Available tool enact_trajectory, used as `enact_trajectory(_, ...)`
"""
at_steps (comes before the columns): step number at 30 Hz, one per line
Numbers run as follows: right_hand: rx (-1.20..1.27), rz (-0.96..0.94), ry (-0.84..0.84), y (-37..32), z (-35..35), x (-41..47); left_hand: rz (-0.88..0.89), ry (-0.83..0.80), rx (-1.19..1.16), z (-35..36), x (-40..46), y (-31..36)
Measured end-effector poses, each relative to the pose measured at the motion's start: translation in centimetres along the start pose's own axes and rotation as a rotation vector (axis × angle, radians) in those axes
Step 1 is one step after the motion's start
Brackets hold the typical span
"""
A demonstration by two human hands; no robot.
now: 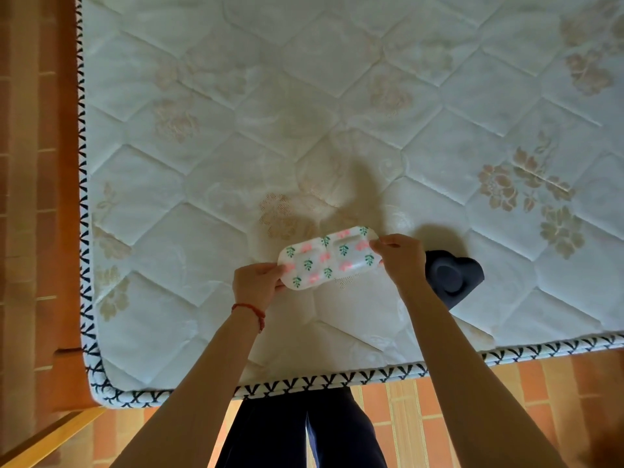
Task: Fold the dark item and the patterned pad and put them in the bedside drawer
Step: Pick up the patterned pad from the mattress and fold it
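Quilted mattress (337, 96) above orange tiled floor (472, 417).

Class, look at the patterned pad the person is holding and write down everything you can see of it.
The patterned pad is a long, round-ended piece, white with pink flowers and green leaf sprigs. It looks soft and padded, with two raised oblong bumps on its upper half. It is held stretched out and slanted above the quilted mattress, its right end higher in the picture. The left hand pinches its left end and the right hand pinches its right end. It is not yet folded. The dark item lies apart, to its right.
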State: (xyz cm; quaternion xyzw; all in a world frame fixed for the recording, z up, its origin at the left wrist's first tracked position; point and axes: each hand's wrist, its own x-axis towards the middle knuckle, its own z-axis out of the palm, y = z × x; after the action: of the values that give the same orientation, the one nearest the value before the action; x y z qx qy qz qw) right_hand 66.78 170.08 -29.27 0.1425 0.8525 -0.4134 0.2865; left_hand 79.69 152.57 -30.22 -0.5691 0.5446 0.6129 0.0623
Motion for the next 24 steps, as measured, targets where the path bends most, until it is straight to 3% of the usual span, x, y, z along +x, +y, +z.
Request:
enact_trajectory(11, 0.235, 0.015, 0.137, -2.6, -6.7, -3.1, 0.182, -0.103, 0.042, 2.9, -2.8, 6.2)
enact_trajectory(24, 0.377, -0.121, 0.401, -4.8, -17.9, -8.9, 0.344, -0.324, 0.007, 8.9, -11.2, 12.9)
